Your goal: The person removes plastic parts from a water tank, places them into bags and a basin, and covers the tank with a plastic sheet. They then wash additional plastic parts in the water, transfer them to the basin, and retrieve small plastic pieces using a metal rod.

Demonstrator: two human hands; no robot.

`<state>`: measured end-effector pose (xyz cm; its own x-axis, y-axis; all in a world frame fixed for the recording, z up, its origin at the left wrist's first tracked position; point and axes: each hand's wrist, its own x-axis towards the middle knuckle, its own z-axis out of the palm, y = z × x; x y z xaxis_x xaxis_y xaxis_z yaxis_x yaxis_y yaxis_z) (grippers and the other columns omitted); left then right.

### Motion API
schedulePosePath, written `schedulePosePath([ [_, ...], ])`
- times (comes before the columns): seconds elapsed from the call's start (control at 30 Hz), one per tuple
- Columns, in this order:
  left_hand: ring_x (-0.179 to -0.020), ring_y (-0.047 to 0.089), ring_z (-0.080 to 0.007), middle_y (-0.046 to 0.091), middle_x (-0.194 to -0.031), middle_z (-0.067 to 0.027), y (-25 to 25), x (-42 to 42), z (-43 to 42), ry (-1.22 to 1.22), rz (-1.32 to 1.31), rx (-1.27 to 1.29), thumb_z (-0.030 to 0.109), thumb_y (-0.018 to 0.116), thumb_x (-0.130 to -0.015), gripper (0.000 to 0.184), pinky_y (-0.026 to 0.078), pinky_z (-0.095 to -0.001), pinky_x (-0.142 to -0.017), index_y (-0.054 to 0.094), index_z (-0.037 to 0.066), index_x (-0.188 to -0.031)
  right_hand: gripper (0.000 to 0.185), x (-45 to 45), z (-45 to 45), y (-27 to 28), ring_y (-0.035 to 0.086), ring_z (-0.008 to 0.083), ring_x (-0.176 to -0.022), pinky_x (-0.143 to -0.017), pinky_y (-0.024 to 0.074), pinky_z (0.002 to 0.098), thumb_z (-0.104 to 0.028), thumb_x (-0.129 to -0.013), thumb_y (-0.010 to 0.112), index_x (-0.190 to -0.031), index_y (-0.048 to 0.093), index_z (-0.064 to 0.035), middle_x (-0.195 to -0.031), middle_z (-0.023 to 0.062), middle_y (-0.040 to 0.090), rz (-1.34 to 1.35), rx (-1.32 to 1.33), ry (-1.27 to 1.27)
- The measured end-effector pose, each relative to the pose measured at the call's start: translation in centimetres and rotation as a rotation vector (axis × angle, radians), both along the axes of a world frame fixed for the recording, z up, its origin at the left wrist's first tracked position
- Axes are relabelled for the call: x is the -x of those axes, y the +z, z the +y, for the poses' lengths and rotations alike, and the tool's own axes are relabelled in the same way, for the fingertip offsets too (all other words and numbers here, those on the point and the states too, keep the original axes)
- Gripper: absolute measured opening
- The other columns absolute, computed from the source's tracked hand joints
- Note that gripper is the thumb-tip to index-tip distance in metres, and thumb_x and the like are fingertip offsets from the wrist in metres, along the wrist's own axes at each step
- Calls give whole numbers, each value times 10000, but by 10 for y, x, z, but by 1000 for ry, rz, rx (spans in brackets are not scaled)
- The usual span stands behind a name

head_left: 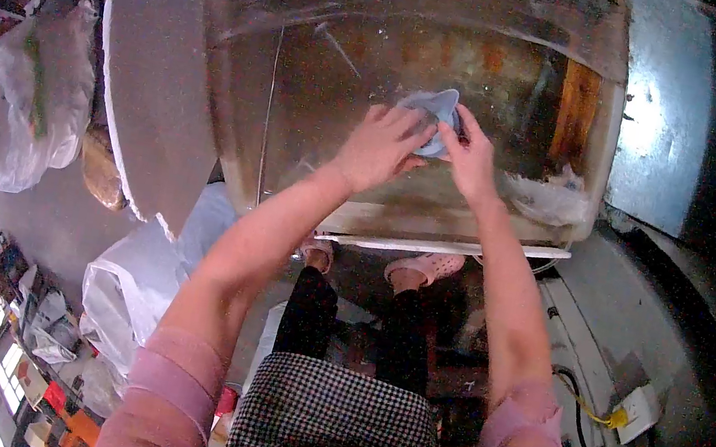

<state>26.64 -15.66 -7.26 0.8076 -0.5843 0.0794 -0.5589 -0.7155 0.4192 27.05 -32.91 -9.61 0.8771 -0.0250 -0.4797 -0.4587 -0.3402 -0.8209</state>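
A small pale blue vessel [441, 110] with a pointed, flared rim is held between both my hands; its exact kind I cannot make out. My left hand [386, 141] lies against its left side, fingers bent over the near part and partly covering it. On the other side, my right hand [472, 155] grips the rim with thumb and fingers. Both hands are above the near part of a wide, worn tub [239, 142] with a brown, wet-looking inside.
A pale board [152, 66] stands left of the tub, with plastic bags [131, 280] nearby. Crumpled clear plastic [556, 198] lies at the tub's right corner. A metal sheet [665, 114] is farther right. A yellow plug [619, 418] and black cable are at lower right.
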Motion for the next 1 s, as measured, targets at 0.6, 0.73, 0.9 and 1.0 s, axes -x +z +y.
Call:
schedulePosePath([
  [0.6, -1044, 405, -291, 507, -1029, -110, 22, 28, -20, 139, 252, 82, 218, 590, -737, 402, 303, -435, -876, 510, 33, -1085, 510, 24, -5, 37, 527, 255, -958, -794, 439, 322, -88, -777, 573, -1229, 342, -38, -1071, 182, 504, -232, 164, 160],
  [0.73, -774, 537, -180, 598, -873, -78, -1, 28, -28, 766, 1346, 965, 198, 598, -781, 297, 444, -316, -718, 578, 4, -1004, 535, 44, -11, -10, 491, 276, -975, -798, 461, 357, -89, -763, 568, -1232, 316, -30, -1112, 162, 436, -206, 259, 54],
  [0.9, -879, 527, -232, 585, -941, -138, -18, 7, 11, 902, 458, 373, 365, 593, -770, 418, 425, -359, -757, 581, 3, -978, 415, 37, -24, -29, 438, 297, -1036, -817, 467, 513, -77, -786, 516, -1154, 339, -8, -1153, 130, 388, 158, -651, -913],
  [1.0, -1035, 445, -304, 522, -1045, -167, -33, -44, 50, 1041, 436, -235, 482, 584, -726, 505, 366, -417, -846, 577, 43, -976, 430, 38, -34, -54, 425, 297, -1063, -847, 453, 505, -69, -772, 520, -1154, 337, 0, -1168, 141, 387, 197, -861, -840],
])
